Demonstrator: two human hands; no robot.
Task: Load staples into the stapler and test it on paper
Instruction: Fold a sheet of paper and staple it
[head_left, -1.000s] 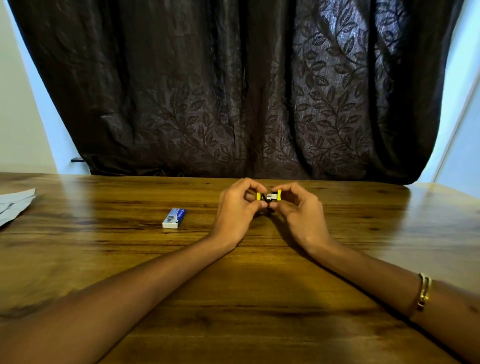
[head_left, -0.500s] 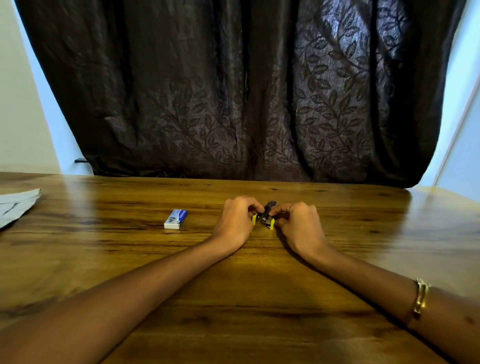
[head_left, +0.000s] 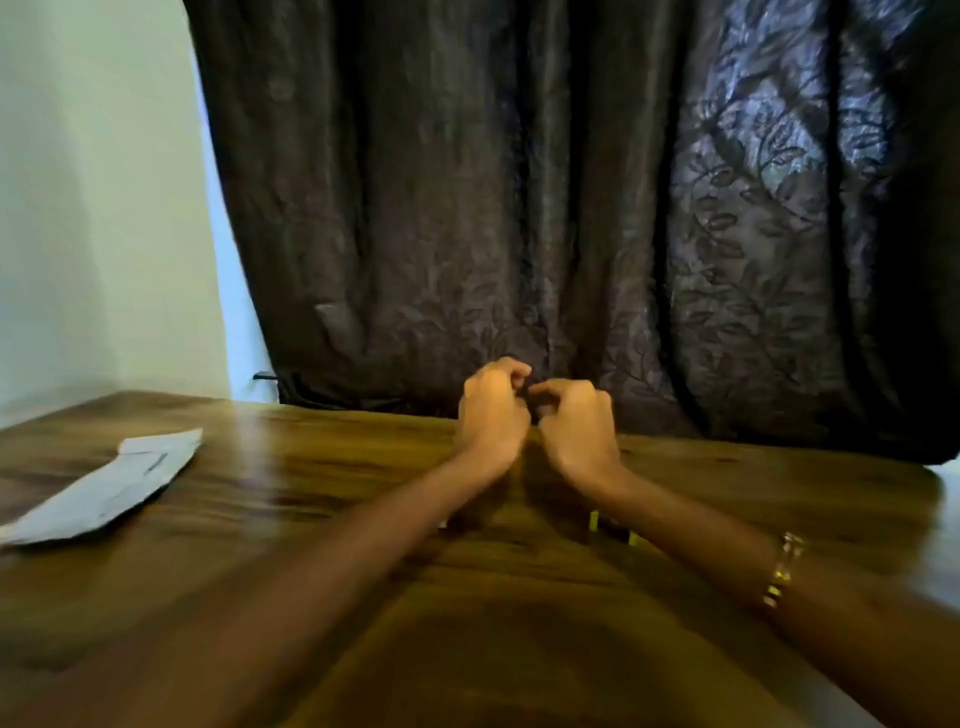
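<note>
**Two hands raised together above a small stapler on a wooden worktop**

Motion blur softens the whole picture. At centre frame, the left hand (head_left: 491, 410) and right hand (head_left: 576, 423) are lifted above the worktop (head_left: 311, 519), fingers curled inward, fingertips nearly meeting. They may be pinching something tiny between them, perhaps staples, but nothing can be made out there, so I cannot tell.

The stapler (head_left: 613, 527) lies on the worktop lower down, just right of centre, mostly hidden by the right forearm; only yellow bits and a dark body show. It looks small, light and rigid, likely to skid on the smooth wood, so steadying its body by the sides seems wise. Staple strips would be brittle.

Folded paper (head_left: 104, 491) lies at the left edge, well apart.
</note>
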